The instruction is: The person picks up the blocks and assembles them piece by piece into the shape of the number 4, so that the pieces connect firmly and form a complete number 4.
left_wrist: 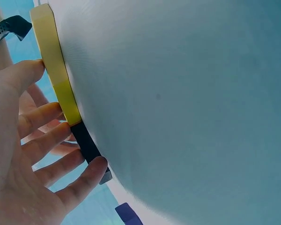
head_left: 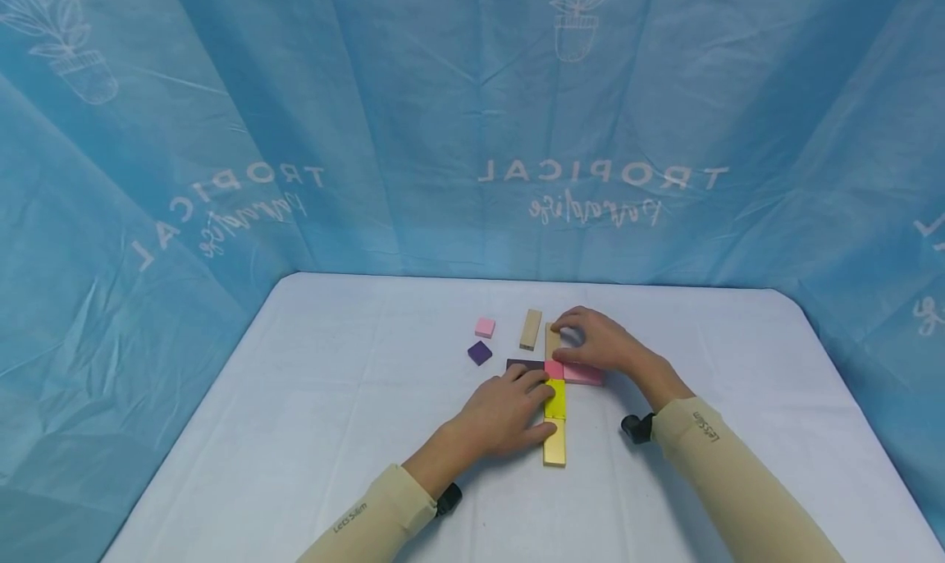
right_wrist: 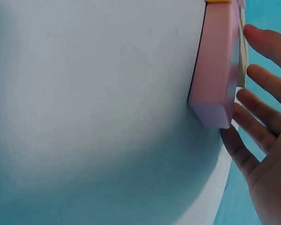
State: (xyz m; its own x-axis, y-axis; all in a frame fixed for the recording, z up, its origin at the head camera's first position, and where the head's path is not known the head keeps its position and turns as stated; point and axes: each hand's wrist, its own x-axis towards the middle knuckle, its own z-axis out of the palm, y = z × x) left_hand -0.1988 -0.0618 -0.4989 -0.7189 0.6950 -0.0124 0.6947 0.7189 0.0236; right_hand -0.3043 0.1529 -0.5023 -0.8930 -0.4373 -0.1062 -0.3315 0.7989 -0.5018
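Observation:
Flat blocks lie end to end in a cross on the white table. A small red-pink square is its middle. To the left is a black block, to the right a pink block. Nearer me run a yellow block and a pale yellow block; a wooden block points away. My left hand spreads its fingers along the black and yellow blocks, thumb at the pale yellow one. Thumb and fingertips of my right hand rest along the wooden block's right side.
Beyond the cross, to its left, lie a loose wooden block, a pink square and a purple square. A blue printed curtain hangs behind and beside the white-covered table.

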